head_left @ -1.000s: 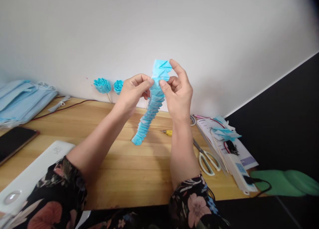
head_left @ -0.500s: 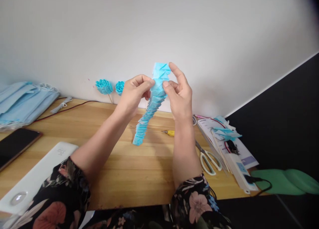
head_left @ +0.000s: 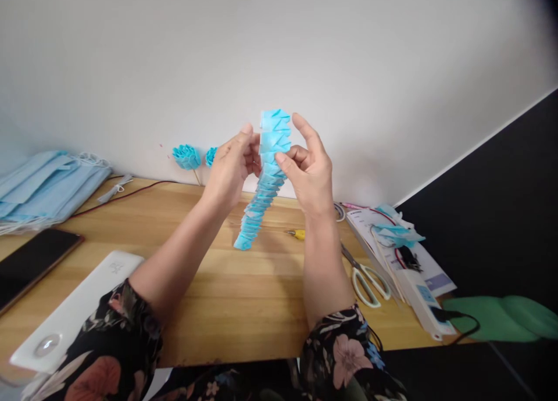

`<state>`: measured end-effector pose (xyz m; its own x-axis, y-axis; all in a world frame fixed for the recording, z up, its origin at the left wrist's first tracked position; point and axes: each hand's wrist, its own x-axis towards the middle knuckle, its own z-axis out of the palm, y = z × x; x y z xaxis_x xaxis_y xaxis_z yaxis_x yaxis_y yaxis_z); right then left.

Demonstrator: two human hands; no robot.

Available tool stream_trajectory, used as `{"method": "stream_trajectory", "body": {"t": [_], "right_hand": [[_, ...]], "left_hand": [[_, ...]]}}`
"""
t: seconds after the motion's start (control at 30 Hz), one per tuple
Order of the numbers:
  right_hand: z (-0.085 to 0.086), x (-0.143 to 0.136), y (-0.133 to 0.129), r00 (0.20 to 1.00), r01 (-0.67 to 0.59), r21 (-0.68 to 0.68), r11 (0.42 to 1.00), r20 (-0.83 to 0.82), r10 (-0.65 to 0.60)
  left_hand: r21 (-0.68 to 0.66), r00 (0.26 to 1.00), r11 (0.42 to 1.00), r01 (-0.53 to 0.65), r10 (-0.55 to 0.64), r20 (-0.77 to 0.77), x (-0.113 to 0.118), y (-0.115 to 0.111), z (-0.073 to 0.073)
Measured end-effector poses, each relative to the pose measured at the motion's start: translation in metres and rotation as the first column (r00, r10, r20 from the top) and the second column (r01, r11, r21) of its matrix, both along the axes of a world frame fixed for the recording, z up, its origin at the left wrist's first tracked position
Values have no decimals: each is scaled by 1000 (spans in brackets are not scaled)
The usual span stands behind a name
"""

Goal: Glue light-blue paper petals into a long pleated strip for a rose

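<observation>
A pleated light-blue strip (head_left: 263,194), which looks like folded mask fabric, hangs over the table, wide at the top and narrow at its lower end. My right hand (head_left: 311,171) pinches its right edge, thumb in front, with the index finger raised apart from it. Beside the left edge is my left hand (head_left: 231,163); its thumb is lifted off the strip and its loosely curled fingers are at the edge, tips partly hidden. Behind my left hand stand a blue fabric flower (head_left: 186,157) on a stick and a second blue flower (head_left: 211,156), partly covered.
Face masks (head_left: 47,180) are stacked at left, near a phone (head_left: 37,264) and a white power bank (head_left: 78,308). Scissors (head_left: 368,282) and a yellow-handled tool (head_left: 299,233) lie by my right forearm. A power strip (head_left: 425,302) and papers (head_left: 440,282) are at right.
My left thumb has come off the front of the strip, and that hand has shifted slightly left. My right thumb has moved a little down and left. The strip's top has moved left.
</observation>
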<state>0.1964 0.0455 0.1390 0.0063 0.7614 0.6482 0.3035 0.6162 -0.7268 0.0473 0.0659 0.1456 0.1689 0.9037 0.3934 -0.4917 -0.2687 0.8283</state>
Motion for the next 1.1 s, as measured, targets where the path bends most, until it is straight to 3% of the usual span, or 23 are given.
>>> {"method": "stream_trajectory", "body": {"t": [0.3,0.5,0.63,0.7,0.8,0.97,1.03,1.1], "right_hand": [[6,-7,-12,1000,9,22,1000,-16,-9],[10,-18,-34,975,-195,-114,974,-130,180],[5,-11,-55,951,-309,-251,918,-112,289],[-7,-8,-58,928,-366,-320,874,-188,320],[-42,-11,-51,915,-391,-476,788,-294,277],[-118,-27,-19,936,-320,-709,629,-339,94],[-139,-31,-9,932,-305,-736,605,-360,32],[-149,-31,-2,930,-288,-742,605,-367,-8]], "left_hand": [[43,997,998,-49,51,-58,-15,-16,-11],[-23,993,993,-113,113,-15,-36,-48,-5],[-60,998,996,-64,66,24,-46,-71,0],[-118,999,993,-8,14,50,-48,-76,-7],[-242,996,969,55,-34,88,-46,-67,-37],[-443,999,897,-2,-18,-40,-38,-28,-115],[-454,994,888,-76,31,-105,-38,-17,-139],[-443,988,890,-112,51,-147,-38,-9,-154]]}}
